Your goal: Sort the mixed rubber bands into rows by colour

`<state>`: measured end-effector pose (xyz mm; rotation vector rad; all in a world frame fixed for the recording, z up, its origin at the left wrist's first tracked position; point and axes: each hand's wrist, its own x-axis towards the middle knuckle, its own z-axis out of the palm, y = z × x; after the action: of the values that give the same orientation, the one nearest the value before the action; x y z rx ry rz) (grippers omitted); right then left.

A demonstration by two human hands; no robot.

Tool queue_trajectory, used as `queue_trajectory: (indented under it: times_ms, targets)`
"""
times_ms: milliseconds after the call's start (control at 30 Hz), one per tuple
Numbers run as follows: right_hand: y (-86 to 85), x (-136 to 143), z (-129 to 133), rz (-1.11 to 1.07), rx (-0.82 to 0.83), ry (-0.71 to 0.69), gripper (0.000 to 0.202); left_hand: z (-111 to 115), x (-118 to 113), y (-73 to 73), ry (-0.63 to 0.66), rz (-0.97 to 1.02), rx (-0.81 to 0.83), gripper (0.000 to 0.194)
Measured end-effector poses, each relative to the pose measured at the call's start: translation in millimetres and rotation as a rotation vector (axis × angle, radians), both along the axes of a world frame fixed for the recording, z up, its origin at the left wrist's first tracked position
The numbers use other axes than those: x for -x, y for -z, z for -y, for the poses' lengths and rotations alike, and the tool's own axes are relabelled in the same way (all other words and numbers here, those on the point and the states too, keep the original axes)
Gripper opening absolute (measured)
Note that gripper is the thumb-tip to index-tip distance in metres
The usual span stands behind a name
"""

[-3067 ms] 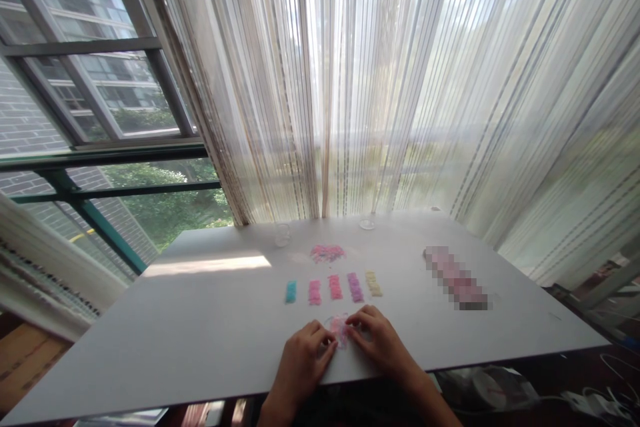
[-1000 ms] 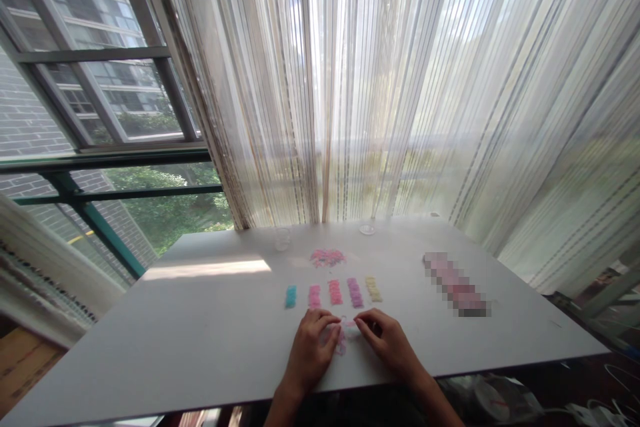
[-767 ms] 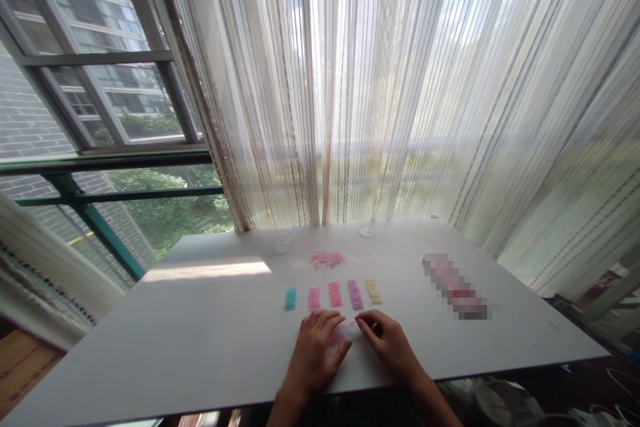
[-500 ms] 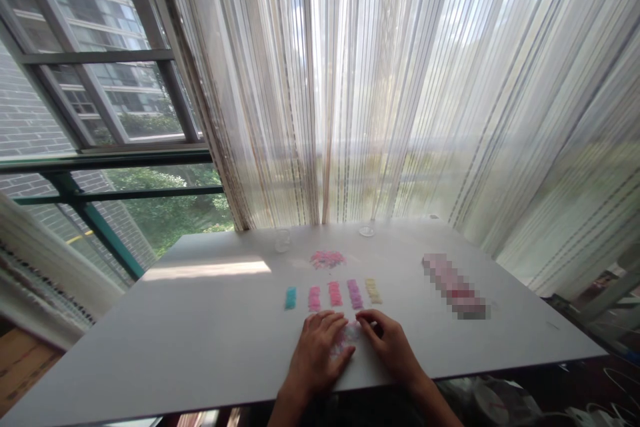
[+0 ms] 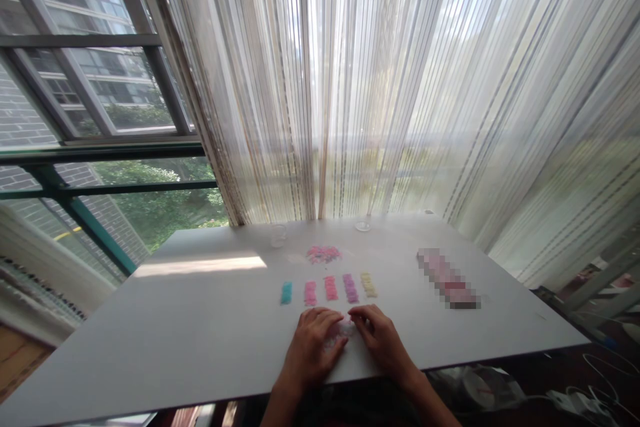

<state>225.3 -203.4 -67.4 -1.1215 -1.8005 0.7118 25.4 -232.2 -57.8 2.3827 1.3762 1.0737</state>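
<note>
My left hand (image 5: 314, 345) rests at the near side of the white table (image 5: 210, 333), its fingers curved and its thumb apart. It cups the left side of a loose pile of small pale pink and whitish pieces (image 5: 345, 328). On the pile's right side is my right hand (image 5: 383, 337), thumb and index pinched at the pile's far edge; what they pinch is too small to tell. Just beyond my hands lie groups of small pieces in a row: teal (image 5: 286, 293), pink (image 5: 311, 293), coral pink (image 5: 331, 287), purple (image 5: 351, 287) and yellow (image 5: 369, 285).
Farther back lies a loose pink heap (image 5: 324, 254). A clear cup (image 5: 278, 235) and a small clear dish (image 5: 363, 226) stand near the far edge. To the right is a blurred-out pinkish object (image 5: 447, 278). Sheer curtains (image 5: 350, 113) hang behind the table.
The view has shifted slightly, moving the scene a little left and up. My right fingertips are now closer to my left fingers over the pile. The colour groups look unchanged.
</note>
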Motion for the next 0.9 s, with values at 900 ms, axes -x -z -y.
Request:
queue_trajectory:
  times_ms: [900]
  targets:
    - [-5.5, 12, -6, -0.26, 0.219, -0.031, 0.035, -21, -12, 8.1, -0.073, 0.349, 0.003, 0.009]
